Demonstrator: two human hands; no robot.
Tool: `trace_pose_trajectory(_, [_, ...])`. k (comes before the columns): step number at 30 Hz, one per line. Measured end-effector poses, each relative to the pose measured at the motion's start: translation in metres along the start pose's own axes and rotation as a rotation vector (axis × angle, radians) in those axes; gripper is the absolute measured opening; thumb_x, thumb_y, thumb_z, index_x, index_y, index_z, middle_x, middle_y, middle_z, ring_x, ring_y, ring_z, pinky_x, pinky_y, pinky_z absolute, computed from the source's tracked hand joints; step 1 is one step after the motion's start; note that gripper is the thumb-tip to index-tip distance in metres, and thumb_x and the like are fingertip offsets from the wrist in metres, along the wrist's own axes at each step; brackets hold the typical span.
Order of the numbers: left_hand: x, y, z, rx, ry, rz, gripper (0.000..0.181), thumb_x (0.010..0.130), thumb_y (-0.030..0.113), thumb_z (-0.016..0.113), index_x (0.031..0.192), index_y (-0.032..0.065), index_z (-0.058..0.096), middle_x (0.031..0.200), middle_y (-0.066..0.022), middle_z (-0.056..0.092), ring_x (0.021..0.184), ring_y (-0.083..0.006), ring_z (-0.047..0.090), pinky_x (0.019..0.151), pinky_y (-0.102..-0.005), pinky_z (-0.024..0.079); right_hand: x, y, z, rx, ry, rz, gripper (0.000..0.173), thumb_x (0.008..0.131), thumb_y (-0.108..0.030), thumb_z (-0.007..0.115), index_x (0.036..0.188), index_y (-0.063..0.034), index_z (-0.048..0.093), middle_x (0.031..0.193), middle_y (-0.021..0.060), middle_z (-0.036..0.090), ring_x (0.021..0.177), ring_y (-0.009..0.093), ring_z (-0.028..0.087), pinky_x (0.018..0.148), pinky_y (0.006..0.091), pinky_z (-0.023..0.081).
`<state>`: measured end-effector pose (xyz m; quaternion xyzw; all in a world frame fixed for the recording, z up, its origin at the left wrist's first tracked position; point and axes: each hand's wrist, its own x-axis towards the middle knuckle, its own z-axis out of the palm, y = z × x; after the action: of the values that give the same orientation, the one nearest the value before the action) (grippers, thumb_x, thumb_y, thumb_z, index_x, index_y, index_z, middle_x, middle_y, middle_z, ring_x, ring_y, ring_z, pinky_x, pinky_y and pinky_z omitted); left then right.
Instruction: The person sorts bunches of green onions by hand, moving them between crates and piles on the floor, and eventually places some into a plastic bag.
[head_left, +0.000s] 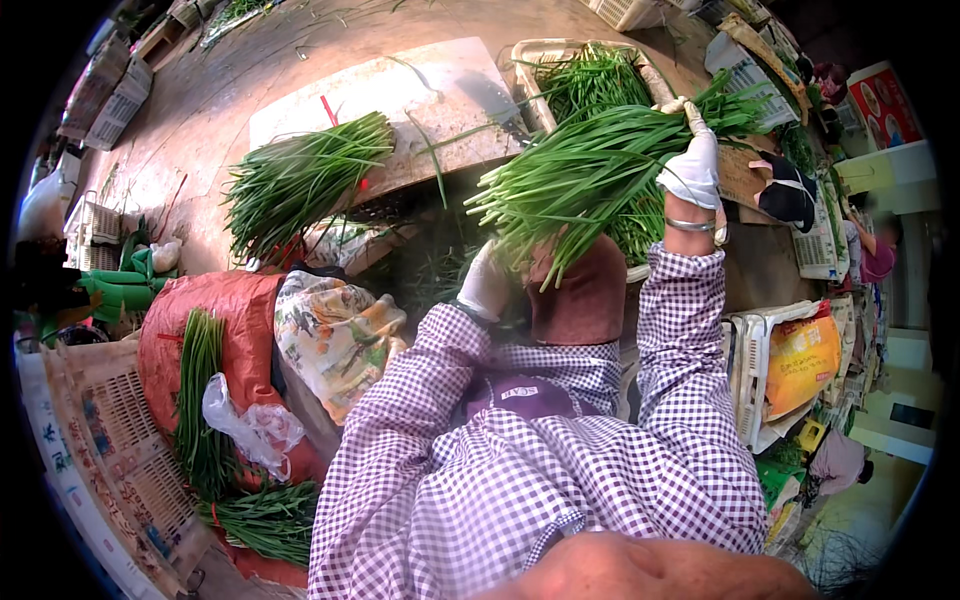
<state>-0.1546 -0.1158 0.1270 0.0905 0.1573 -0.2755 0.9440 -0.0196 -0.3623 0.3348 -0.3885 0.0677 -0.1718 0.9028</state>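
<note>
My right hand (694, 165), in a white glove, grips a large loose bunch of garlic chives (592, 165) near its leafy end. The pale cut ends fan out toward the lower left, above my lap. My left hand (486, 281), also gloved, is low beside those stalk ends; its fingers are hidden, so its grip cannot be told. Another chive bunch (315, 176) with a red tie lies across the near edge of a pale board (450, 82). Behind the held bunch, a white plastic crate (529, 90) contains more loose chives (600, 79).
To my left, tied chives (199, 405) and a clear plastic bag (251, 427) lie on red woven sheeting (225, 300). Stacked crates (127, 450) stand beyond. A floral cloth (337, 337) is near my left arm. At right are crates with a yellow bag (802, 360) and people farther off.
</note>
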Motion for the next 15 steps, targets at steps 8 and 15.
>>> trace_pose_trajectory(8, [-0.003, 0.034, -0.026, -0.107, -0.181, 0.055, 0.021, 0.085, 0.009, 0.063, 0.105, 0.0083, 0.056, 0.080, 0.0012, 0.054, 0.055, -0.0057, 0.041, 0.049, -0.0190, 0.034, 0.016, -0.013, -0.012, 0.235, 0.135, 0.162, 0.014, 0.093, -0.011, 0.054, 0.091, 0.0010, 0.060, 0.080, 0.0092, 0.063, 0.074, 0.024, 0.061, 0.087, 0.0435, 0.051])
trace_pose_trajectory(15, [-0.007, 0.041, -0.060, 2.439, 0.279, -0.574, 0.052, 0.075, 0.039, 0.073, 0.121, 0.0173, 0.063, 0.124, -0.0153, 0.060, 0.117, -0.0312, 0.056, 0.098, -0.0442, 0.045, 0.025, -0.003, -0.009, 0.102, 0.184, 0.015, 0.014, 0.091, -0.013, 0.058, 0.089, -0.0002, 0.063, 0.079, 0.0109, 0.065, 0.072, 0.024, 0.062, 0.073, 0.0392, 0.054])
